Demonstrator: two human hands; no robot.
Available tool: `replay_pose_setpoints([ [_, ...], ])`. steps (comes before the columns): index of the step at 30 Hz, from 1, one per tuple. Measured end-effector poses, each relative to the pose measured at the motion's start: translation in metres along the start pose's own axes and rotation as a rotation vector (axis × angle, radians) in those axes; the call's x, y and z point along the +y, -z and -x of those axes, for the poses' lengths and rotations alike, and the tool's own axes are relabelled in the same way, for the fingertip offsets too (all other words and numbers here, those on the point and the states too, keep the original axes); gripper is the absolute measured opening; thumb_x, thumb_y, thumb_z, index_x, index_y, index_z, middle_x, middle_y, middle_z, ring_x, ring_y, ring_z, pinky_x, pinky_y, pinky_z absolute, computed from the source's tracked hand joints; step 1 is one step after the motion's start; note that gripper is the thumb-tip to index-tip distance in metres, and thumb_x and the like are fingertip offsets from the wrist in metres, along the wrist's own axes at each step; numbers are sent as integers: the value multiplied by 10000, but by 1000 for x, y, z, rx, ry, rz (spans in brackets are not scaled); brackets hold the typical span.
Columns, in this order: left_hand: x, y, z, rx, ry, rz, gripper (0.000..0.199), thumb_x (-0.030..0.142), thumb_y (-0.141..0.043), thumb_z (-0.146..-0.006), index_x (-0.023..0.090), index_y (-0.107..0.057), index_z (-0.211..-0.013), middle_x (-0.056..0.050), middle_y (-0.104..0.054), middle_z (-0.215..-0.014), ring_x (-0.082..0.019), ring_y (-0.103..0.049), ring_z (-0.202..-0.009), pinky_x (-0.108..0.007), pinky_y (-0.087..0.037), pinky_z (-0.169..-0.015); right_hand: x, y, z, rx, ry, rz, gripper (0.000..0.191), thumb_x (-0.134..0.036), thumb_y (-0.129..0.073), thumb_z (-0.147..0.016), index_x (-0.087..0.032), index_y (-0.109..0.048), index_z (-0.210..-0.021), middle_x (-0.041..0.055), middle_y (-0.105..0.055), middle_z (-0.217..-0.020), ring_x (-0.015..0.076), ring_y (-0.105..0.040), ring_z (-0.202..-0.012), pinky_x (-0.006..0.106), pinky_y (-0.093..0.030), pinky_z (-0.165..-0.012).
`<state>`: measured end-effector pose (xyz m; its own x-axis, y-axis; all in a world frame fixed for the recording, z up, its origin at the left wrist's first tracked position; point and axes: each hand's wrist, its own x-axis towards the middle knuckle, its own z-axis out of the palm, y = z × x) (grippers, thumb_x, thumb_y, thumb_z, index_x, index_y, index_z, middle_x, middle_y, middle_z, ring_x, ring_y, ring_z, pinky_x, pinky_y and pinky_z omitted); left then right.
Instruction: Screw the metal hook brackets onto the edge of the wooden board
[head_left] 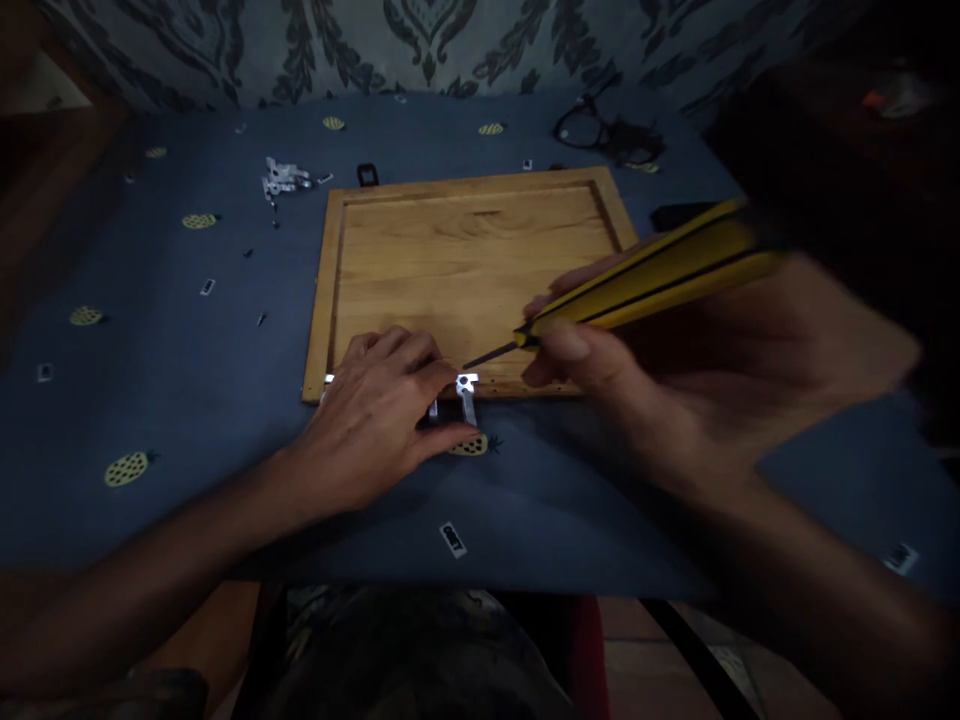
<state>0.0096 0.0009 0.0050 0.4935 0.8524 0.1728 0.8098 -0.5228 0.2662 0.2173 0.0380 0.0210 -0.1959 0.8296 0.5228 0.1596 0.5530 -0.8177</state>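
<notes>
My right hand (660, 370) is closed around the yellow-and-black handle of a screwdriver (645, 275). Its thin shaft slants down to the left, and the tip is at or just above a shiny metal hinge (466, 384); contact is hard to tell. This hinge sits on the near edge of a framed wooden panel (450, 260), with part of it sticking out toward me. My left hand (375, 410) rests over the same edge, thumb and forefinger pinching around the hinge and hiding part of it. A sliver of bright metal shows left of that hand.
Another metal hinge (285, 178) lies at the back left, with small screws (261, 320) scattered near the panel. Eyeglasses (615, 135) lie at the back right. A dark object (679, 214) is partly behind the screwdriver. A blue pineapple-print tablecloth (165, 370) covers the table.
</notes>
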Motion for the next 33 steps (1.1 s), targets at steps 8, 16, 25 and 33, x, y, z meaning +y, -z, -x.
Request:
replay_pose_setpoints([
  [8, 0, -1, 1, 6, 8, -12, 378, 499, -805, -907, 170, -765, -1090, -94, -722, -1129, -301, -656, -1069, -450, -502, -906, 2, -2, -2, 30, 182, 118, 191, -375, -881, -822, -302, -705, -815, -23, -680, -714, 189, -672, -597, 344, -548, -507],
  [16, 1, -1, 1, -13, 14, -13, 376, 500, -791, -919, 177, -767, -1111, -100, -723, -1172, -309, -653, -1100, -462, -504, -932, 10, -3, -4, -21, 148, 48, 244, -415, -893, -806, -310, -673, -820, -28, -670, -714, 178, -648, -577, 345, -533, -514],
  [25, 1, -1, -1, -6, 2, -8, 374, 476, -803, -915, 157, -756, -1106, -95, -715, -1111, -307, -657, -1071, -462, -508, -908, 13, -3, -2, -65, 67, 31, 242, -466, -907, -780, -336, -711, -836, -14, -700, -736, 210, -670, -644, 375, -572, -572],
  [33, 0, -1, -1, -5, -5, 15, 411, 495, -786, -923, 163, -754, -1163, -104, -716, -1137, -321, -664, -1087, -489, -517, -916, 0, -1, -6, -184, -47, -140, 227, -358, -899, -812, -334, -793, -1011, -11, -797, -935, 175, -747, -716, 303, -666, -623],
])
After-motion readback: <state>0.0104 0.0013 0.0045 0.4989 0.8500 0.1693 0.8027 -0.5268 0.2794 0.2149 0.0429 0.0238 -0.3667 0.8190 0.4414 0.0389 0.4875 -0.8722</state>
